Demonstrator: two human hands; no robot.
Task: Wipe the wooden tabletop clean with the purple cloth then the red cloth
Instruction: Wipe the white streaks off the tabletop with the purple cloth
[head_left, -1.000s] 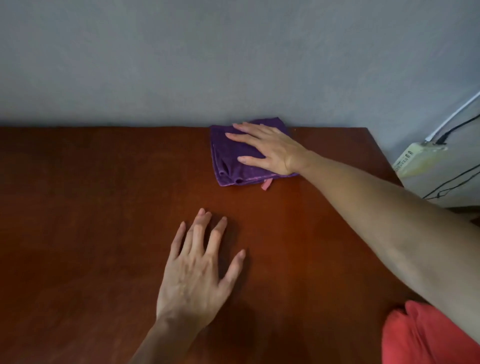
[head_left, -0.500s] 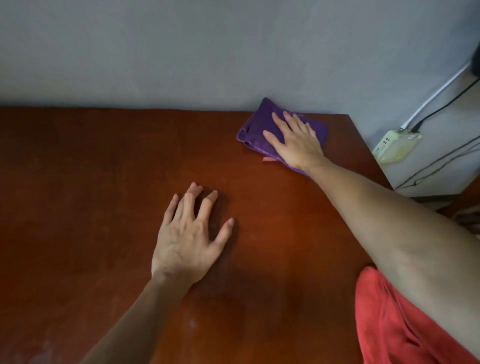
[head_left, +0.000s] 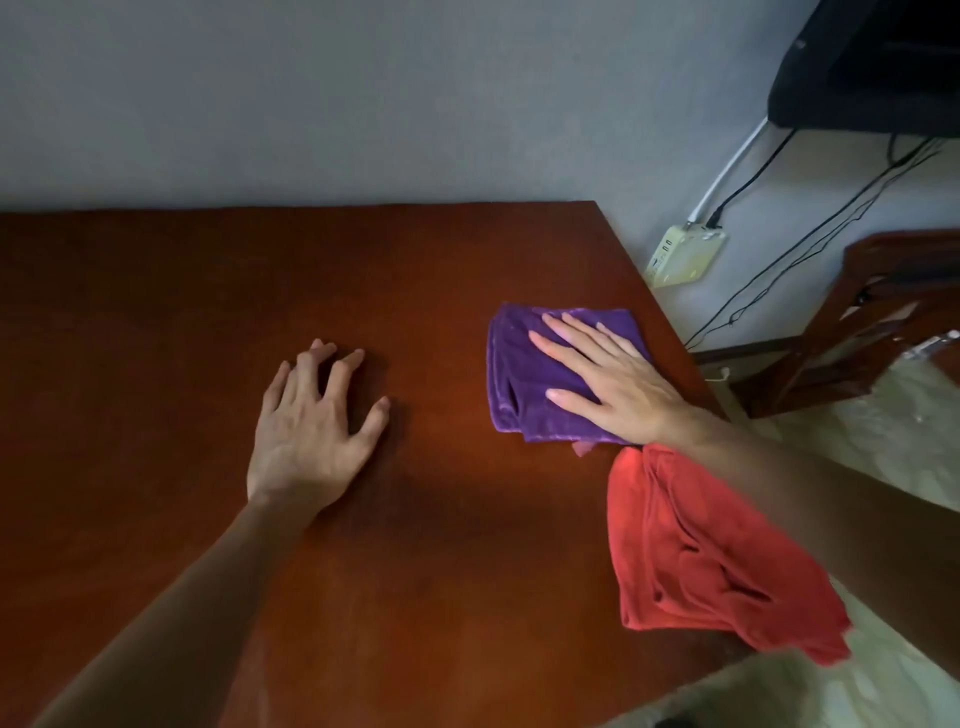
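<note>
The purple cloth (head_left: 524, 384) lies folded on the wooden tabletop (head_left: 182, 322) near its right edge. My right hand (head_left: 613, 379) presses flat on the purple cloth with fingers spread. A red cloth (head_left: 696, 561) lies crumpled on the table's near right corner, partly under my right forearm and hanging over the edge. My left hand (head_left: 311, 431) rests palm down on the bare wood at the middle, fingers apart, holding nothing.
The table stands against a grey wall (head_left: 363, 104). To the right, a power strip (head_left: 685, 254) and cables hang on the wall, a dark wooden cabinet (head_left: 872, 322) stands on the floor, and a black screen (head_left: 872, 62) sits at the top right.
My right hand has dragged the purple cloth from the far right corner back toward me along the right edge. The view has shifted, showing more of the red cloth. My left hand stays put.
</note>
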